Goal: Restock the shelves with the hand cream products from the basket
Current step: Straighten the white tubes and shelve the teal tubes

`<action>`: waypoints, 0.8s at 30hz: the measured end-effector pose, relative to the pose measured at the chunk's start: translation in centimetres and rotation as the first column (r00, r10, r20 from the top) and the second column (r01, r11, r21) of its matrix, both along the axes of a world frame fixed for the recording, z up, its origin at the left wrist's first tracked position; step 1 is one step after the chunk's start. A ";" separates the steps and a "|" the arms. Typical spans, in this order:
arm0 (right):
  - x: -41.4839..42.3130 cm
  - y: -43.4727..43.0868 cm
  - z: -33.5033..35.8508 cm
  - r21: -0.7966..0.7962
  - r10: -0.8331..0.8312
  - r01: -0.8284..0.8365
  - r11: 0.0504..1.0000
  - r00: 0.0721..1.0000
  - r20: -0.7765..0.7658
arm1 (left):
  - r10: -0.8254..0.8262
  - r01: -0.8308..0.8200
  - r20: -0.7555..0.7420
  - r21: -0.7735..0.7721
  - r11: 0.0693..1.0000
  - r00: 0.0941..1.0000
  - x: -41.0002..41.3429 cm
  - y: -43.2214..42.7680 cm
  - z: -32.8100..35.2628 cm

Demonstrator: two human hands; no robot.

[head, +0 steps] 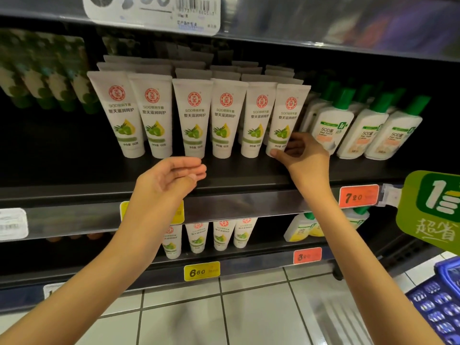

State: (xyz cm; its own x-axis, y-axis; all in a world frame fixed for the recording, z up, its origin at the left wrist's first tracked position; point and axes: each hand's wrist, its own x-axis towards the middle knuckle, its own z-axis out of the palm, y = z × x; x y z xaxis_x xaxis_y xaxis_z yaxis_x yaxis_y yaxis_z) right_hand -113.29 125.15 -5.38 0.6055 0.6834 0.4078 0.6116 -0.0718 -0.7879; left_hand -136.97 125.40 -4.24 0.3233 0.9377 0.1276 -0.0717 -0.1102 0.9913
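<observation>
On shelf (224, 175), rightmost tube (286, 115) base pinched by right-hand fingers (297, 141)

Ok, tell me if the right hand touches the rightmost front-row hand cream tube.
Touching. The head view shows the right hand pinching the rightmost hand cream tube at its lower end, thumb in front.

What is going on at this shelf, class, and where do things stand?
A person is stocking white hand cream tubes on a shop shelf. The right hand pinches the lower end of the rightmost front tube, beside green-capped lotion bottles. The left hand hovers open, holding nothing. A blue basket sits at lower right.
</observation>
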 end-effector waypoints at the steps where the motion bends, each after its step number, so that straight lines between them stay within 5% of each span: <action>1: -0.2 -0.3 0.1 0.002 -0.025 0.025 1.000 1.000 -0.002 | 0.005 -0.005 -0.013 0.008 1.000 1.000 -0.3 0.1 0.1; 5: -3.4 -2.7 0.9 0.168 -0.125 0.124 0.978 0.992 -0.002 | -0.005 0.015 -0.124 0.080 0.997 0.992 -3.2 0.3 0.4; 9: -11.3 -4.1 2.1 0.190 0.349 -0.337 0.922 0.937 -0.033 | 0.004 0.022 -0.258 0.096 0.995 0.966 -9.4 -1.0 1.4; 11: -16.1 -3.9 2.5 0.062 0.637 -0.636 0.769 0.757 -0.146 | 0.051 -0.029 -0.301 0.080 0.996 0.952 -13.3 -2.3 2.1; 14: -23.6 -3.3 2.5 -0.079 0.846 -0.878 0.472 0.476 -0.240 | 0.219 -0.202 -0.338 0.084 0.976 0.915 -20.1 -5.0 2.6; 18: -33.5 -2.8 2.4 -0.096 0.955 -0.985 0.143 0.163 -0.248 | 0.448 -0.454 -0.340 0.065 0.888 0.827 -29.9 -9.5 2.2; 24: -50.9 -3.1 0.4 -0.093 0.934 -0.974 -0.206 -0.167 -0.316 | 0.732 -0.792 -0.419 0.047 0.608 0.537 -44.9 -19.0 0.2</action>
State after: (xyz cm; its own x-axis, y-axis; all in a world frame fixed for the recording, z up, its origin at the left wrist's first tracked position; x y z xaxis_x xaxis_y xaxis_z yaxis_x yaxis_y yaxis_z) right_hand -164.18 122.08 -4.97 -0.8292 0.5436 0.1299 0.0876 0.3559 -0.9304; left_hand -181.88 106.42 -4.01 -0.5323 0.8462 0.0241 0.3352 0.1846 0.9239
